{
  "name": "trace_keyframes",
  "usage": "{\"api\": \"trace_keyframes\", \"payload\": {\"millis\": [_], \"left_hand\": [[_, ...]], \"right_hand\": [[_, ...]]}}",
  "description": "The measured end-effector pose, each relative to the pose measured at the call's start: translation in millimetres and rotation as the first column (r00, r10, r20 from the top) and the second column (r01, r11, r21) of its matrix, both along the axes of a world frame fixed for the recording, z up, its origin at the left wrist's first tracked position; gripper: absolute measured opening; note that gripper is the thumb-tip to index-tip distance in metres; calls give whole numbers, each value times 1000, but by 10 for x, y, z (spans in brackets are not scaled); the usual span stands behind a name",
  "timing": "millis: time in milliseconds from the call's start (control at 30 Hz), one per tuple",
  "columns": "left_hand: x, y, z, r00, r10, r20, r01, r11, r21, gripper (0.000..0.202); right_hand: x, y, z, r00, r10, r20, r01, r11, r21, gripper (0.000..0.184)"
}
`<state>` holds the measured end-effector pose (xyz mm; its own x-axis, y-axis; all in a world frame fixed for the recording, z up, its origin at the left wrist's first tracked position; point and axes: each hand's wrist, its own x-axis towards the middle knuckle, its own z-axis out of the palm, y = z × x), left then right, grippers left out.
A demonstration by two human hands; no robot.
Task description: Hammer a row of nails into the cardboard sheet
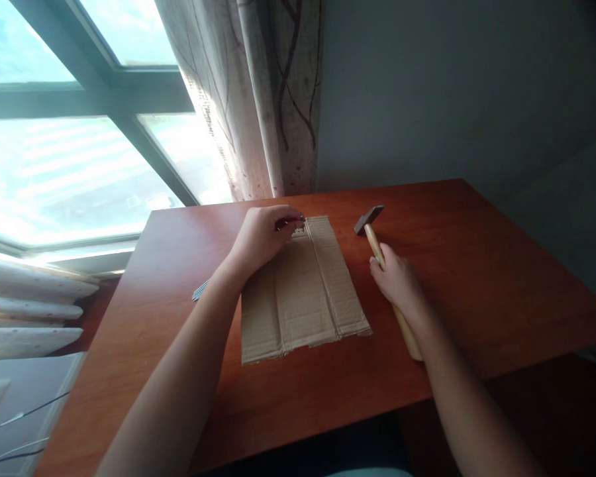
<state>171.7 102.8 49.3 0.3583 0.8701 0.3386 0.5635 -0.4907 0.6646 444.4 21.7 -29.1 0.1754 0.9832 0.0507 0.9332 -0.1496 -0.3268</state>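
My right hand is wrapped round the wooden handle of a hammer, whose dark metal head is raised a little to the right of the cardboard. A brown piece of cardboard with creases lies flat on the table. At its far edge, the fingertips of my left hand pinch a small nail, mostly hidden by the fingers. Several small nail-like points show in the cardboard just below those fingertips. Partly behind my left forearm lies a bundle of thin silvery nails.
The reddish-brown wooden table extends to the right of the cardboard. Behind it hang a patterned curtain and a grey wall. A bright window is at the left, with cables by a socket below.
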Motion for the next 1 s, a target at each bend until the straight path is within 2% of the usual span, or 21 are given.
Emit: {"api": "trace_keyframes", "payload": {"millis": [500,767,1000], "left_hand": [[0,-10,-28,1000,1,2,-1,1000,20,15],[34,-19,-33,997,-8,-76,13,998,57,18],[35,-25,-81,998,34,-56,-31,998,53,16]], "right_hand": [[1,-5,-4,1000,2,9,-2,1000,-2,28],[-2,-10,3,1000,-3,24,3,1000,-5,27],[5,7,12,994,-1,-106,-1,1000,-13,26]]}}
